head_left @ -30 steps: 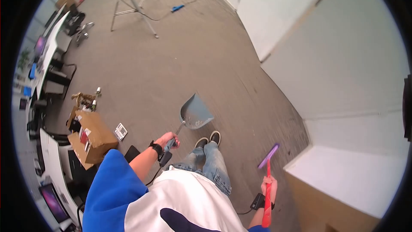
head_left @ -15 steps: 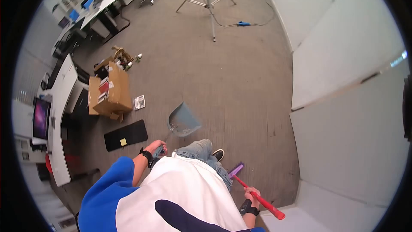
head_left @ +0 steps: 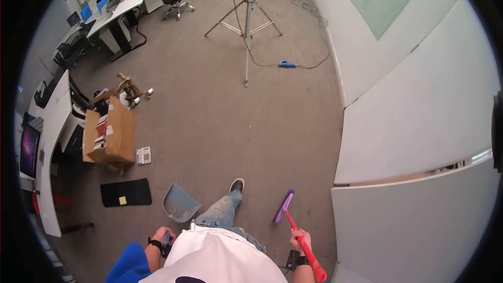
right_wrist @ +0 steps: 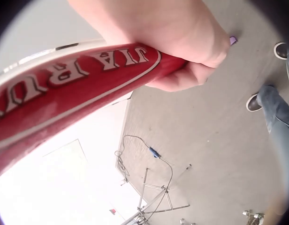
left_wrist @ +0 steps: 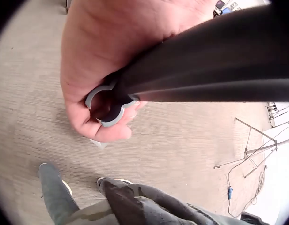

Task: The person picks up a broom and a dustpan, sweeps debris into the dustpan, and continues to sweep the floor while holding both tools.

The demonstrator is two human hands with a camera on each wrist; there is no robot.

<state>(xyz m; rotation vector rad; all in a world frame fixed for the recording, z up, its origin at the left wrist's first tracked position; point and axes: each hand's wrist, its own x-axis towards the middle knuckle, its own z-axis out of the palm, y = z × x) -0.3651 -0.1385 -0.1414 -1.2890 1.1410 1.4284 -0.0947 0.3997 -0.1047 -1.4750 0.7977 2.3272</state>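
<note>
Left hand (head_left: pixel 164 234) grips dustpan (head_left: pixel 181 204), right hand (head_left: pixel 301 239) grips red-handled broom (head_left: pixel 310 259). Relative to cardboard box (head_left: pixel 120 135): dustpan right and nearer the person, broom farther right. Broom lettering (right_wrist: pixel 106 61) legible in right wrist view only.

Past the broom (head_left: pixel 284 207), open floor (head_left: pixel 285 141) reaches the tripod (head_left: pixel 248 26).

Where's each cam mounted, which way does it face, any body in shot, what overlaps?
Head: on the head, facing forward and down at dustpan and red broom handle; left hand, right hand, shirt, jeans show.
Left wrist: worn there, facing left hand gripping dark handle, floor beyond; hand, jeans show.
Right wrist: worn there, facing right hand gripping red broom handle; hand, jeans show.
Shared by all: tripod, blue connector.
</note>
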